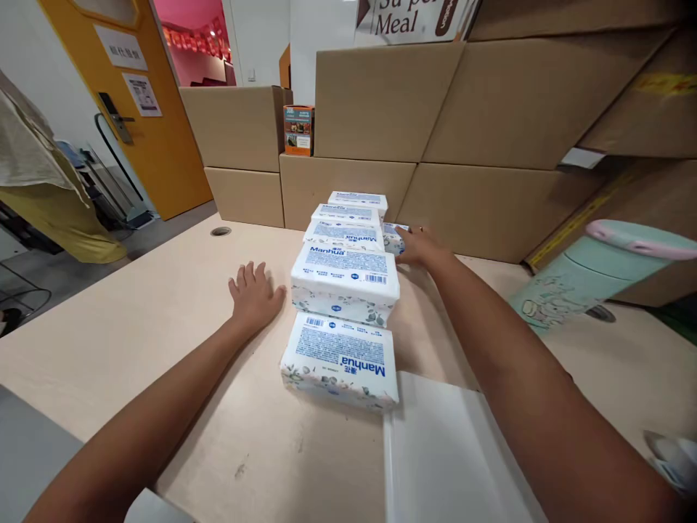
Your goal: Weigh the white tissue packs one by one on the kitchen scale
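Note:
Several white and blue packs of tissues stand in a row running away from me on the table. The closest pack (340, 363) has floral sides, and another pack (345, 280) sits right behind it. My left hand (255, 296) rests on the tabletop left of the row, fingers spread, holding nothing. On the far right side of the row, my right hand (419, 247) has its fingers on a tissue pack (393, 238). That pack is partly hidden by the row and by my hand.
Stacked cardboard boxes (348, 185) line the table's back edge, with a small orange box (299, 131) on them. A mint green tumbler (577, 280) stands at the right. A white flat panel (435, 443) lies in front. A person (43, 167) stands at the left near a yellow door (157, 131).

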Motion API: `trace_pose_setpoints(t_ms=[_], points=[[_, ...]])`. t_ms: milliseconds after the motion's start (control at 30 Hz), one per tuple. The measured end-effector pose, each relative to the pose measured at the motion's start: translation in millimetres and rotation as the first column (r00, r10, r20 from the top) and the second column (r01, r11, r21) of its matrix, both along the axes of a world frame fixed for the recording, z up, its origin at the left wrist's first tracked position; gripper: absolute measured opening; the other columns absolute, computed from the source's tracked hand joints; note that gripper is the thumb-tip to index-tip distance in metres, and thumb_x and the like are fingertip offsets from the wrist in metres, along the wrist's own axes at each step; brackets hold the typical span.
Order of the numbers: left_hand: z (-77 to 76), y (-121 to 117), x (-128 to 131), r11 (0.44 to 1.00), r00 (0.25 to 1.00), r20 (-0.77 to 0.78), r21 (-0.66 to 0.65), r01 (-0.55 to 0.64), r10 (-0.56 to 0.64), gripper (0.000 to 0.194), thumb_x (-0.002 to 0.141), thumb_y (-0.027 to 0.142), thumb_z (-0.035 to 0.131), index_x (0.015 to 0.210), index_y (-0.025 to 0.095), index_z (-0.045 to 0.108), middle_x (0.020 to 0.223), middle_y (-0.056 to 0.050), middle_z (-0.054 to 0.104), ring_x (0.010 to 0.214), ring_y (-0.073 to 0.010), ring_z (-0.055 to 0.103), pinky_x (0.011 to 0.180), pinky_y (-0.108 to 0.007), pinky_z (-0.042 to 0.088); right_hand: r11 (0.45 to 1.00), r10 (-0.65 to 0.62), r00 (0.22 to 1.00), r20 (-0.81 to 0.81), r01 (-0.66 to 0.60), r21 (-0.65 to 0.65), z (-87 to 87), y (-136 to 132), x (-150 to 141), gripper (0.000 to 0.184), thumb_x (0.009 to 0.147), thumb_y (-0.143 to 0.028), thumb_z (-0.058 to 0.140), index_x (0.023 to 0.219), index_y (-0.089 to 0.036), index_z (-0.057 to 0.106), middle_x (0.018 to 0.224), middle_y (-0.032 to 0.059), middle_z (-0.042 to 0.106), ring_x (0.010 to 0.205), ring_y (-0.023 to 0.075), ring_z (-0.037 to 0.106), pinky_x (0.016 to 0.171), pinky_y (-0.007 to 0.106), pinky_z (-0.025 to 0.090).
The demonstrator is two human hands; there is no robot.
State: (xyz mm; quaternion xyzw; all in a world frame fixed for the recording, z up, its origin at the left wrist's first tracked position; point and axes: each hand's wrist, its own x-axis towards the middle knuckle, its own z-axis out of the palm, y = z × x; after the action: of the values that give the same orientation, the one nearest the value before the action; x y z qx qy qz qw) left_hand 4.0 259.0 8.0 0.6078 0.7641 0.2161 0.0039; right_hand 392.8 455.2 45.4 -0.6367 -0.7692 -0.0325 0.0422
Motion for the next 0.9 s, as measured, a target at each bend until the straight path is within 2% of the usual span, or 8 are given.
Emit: trace_pose_setpoints(t_ms=[67,267,400,467,600,767,833,900], points=[[-1.0,-2.7,1.5,1.0,0.999,-0.032,-0.004,0.018,-0.018,0.076,0.096,0.051,0.049,0.162,0.016,0.039,0.178,-0.023,0.031,0.169,-0.0458,0.018,0.134,-0.073,0.014,1.0,-0.003,1.0,-0.018,0.003,0.005,0.1,1.9,1.5,0.123,0.066,-0.081,0.082,0.165,-0.02,0.043,0.163,0.0265,0.048,0.15,0.0537,0.042,0.117,0.069,0.042],[2.3,-7.9,1.7,1.0,0.998,-0.06,-0.016,0.009,-0.01,0.074,0.097,0.049,0.05,0.16,0.011,0.043,0.176,-0.027,0.03,0.167,-0.0465,0.024,0.133,-0.069,0.022,0.973,-0.136,0.986,-0.097,0.114,-0.2,16.2,14.7,2.1,0.11,0.074,-0.092,0.065,0.147,-0.01,0.061,0.157,0.0297,0.053,0.137,0.0485,0.059,0.111,0.057,0.052],[0.4,-8.6,-2.4,0.998,0.997,-0.076,0.06,0.012,-0.007,0.07,0.098,0.049,0.051,0.157,0.012,0.047,0.177,-0.029,0.028,0.166,-0.0468,0.027,0.131,-0.067,0.028,0.996,-0.074,0.991,-0.115,0.068,-0.06,4.4,4.4,-0.2,0.104,0.068,-0.085,0.076,0.142,-0.015,0.061,0.156,0.0288,0.055,0.15,0.0533,0.045,0.118,0.07,0.042],[-0.8,-9.0,-4.3,0.997,0.997,-0.079,0.073,0.003,0.003,0.069,0.099,0.048,0.049,0.157,0.01,0.048,0.177,-0.03,0.027,0.166,-0.0472,0.026,0.131,-0.066,0.028,0.996,-0.091,0.976,-0.197,0.089,-0.021,-3.6,-12.3,0.6,0.102,0.073,-0.08,0.076,0.148,-0.015,0.054,0.16,0.0279,0.052,0.153,0.0508,0.042,0.12,0.071,0.039],[2.7,-10.1,-6.9,0.997,0.998,-0.051,0.077,-0.022,0.026,0.07,0.1,0.048,0.047,0.159,0.009,0.046,0.177,-0.029,0.025,0.167,-0.0442,0.027,0.131,-0.062,0.03,0.993,-0.118,0.916,-0.384,0.106,-0.05,-7.6,-57.5,1.9,0.101,0.076,-0.067,0.079,0.156,-0.016,0.045,0.159,0.0244,0.054,0.151,0.0417,0.049,0.119,0.054,0.047],[23.2,-19.7,-9.8,0.999,0.999,0.029,0.013,-0.043,0.042,0.07,0.096,0.045,0.054,0.154,0.008,0.049,0.165,-0.03,0.048,0.159,-0.0398,0.044,0.126,-0.056,0.041,0.998,-0.061,0.898,-0.436,0.057,-0.021,1.7,-123.6,-4.3,0.1,0.068,-0.057,0.087,0.152,-0.017,0.049,0.154,0.0235,0.058,0.147,0.0442,0.053,0.113,0.057,0.051],[28.1,-33.9,-10.6,0.999,0.998,0.044,0.024,-0.042,0.041,0.065,0.096,0.043,0.052,0.152,0.01,0.052,0.158,-0.029,0.057,0.152,-0.0395,0.054,0.119,-0.055,0.048,0.999,-0.045,0.895,-0.445,0.03,-0.042,7.2,-156.0,0.7,0.099,0.069,-0.052,0.087,0.153,-0.016,0.048,0.152,0.0226,0.061,0.143,0.0412,0.057,0.113,0.054,0.052],[25.1,-55.3,-10.5,1.0,0.998,0.067,0.012,-0.004,0.003,0.064,0.097,0.047,0.051,0.15,0.012,0.054,0.146,-0.028,0.067,0.137,-0.0418,0.067,0.108,-0.057,0.055,0.996,-0.038,0.895,-0.444,-0.003,-0.092,15.5,-192.1,14.6,0.101,0.069,-0.048,0.088,0.155,-0.015,0.045,0.151,0.0202,0.063,0.138,0.0354,0.062,0.113,0.046,0.052]])
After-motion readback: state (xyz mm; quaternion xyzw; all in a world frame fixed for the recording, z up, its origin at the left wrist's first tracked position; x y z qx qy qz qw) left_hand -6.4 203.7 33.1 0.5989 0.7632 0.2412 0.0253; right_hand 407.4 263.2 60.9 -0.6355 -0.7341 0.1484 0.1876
